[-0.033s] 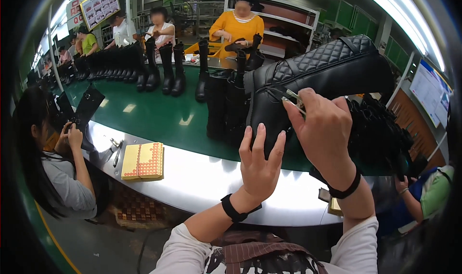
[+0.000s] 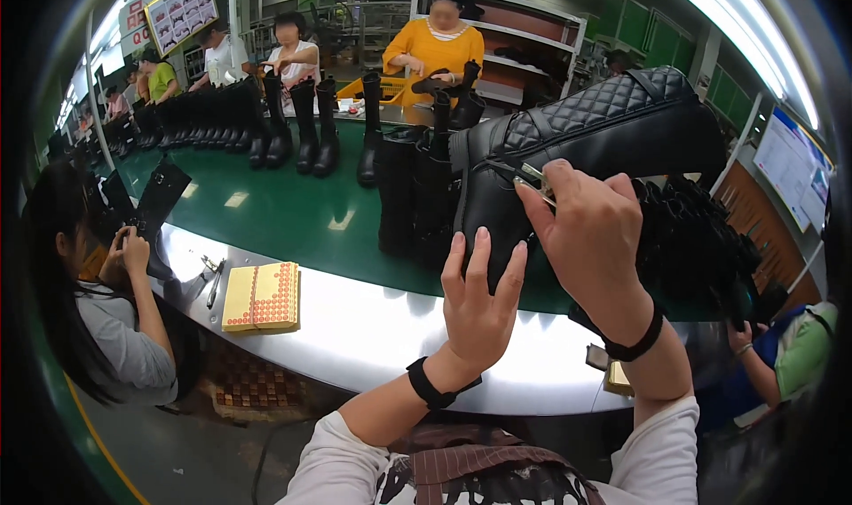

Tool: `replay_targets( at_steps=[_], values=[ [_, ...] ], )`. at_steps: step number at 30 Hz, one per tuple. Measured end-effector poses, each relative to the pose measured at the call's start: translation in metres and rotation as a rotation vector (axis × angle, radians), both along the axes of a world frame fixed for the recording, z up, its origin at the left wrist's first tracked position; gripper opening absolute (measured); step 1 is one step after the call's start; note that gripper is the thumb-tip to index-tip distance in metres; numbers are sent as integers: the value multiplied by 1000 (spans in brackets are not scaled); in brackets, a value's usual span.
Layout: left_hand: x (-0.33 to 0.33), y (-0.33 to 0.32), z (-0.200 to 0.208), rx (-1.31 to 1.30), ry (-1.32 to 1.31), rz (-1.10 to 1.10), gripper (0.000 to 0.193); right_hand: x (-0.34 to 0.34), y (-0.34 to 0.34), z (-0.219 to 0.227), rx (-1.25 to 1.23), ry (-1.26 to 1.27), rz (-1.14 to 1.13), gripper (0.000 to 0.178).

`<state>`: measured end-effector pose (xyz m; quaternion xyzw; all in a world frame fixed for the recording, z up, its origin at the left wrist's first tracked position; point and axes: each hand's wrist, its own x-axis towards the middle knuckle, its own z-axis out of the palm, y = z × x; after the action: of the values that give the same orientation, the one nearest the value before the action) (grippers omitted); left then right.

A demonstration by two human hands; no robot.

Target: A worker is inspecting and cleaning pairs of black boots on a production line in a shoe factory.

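A tall black boot (image 2: 612, 119) with a quilted shaft lies tilted on the bench, its shaft pointing to the upper right and its foot toward me. Spread fingers of my left hand (image 2: 482, 314) rest flat against the lower front of the boot. Pinched in my right hand (image 2: 586, 225) are small metal thread snips (image 2: 535, 184), their two tips apart and close to the strap (image 2: 500, 166) at the ankle. Part of the snips is hidden by my thumb and fingers.
A green belt (image 2: 293, 208) carries several upright black boots (image 2: 303, 128). On the metal edge lie a stack of yellow cards (image 2: 262, 296) and a dark hand tool (image 2: 215, 283). More dark boots (image 2: 692, 248) pile up at right. A person (image 2: 106, 301) sits at left; another (image 2: 439, 48) stands opposite.
My right hand and the snips have shifted slightly left along the boot's strap. My left hand stays in place on the boot.
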<state>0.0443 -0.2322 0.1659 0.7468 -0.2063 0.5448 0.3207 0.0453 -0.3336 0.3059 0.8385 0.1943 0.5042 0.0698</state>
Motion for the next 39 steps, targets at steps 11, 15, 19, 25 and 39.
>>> replay_targets(
  at_steps=[11, 15, 19, 25, 39],
  values=[
    [5, -3, -3, 65, -102, 89, 35, 21, -7, -3, -4, 98, -92, 25],
    [8, -3, -3, 47, -111, 83, 34, 26, -8, -1, 6, 127, -65, 25],
    [9, -3, -6, 40, -110, 86, 34, 30, -5, 2, -6, 127, -41, 26],
    [8, 1, -5, -20, -74, 42, 61, -2, -23, 19, 228, -185, 54, 25],
    [29, 118, 57, -1159, 432, -844, 61, -52, -81, -87, 428, 282, 62, 21]
  ],
)
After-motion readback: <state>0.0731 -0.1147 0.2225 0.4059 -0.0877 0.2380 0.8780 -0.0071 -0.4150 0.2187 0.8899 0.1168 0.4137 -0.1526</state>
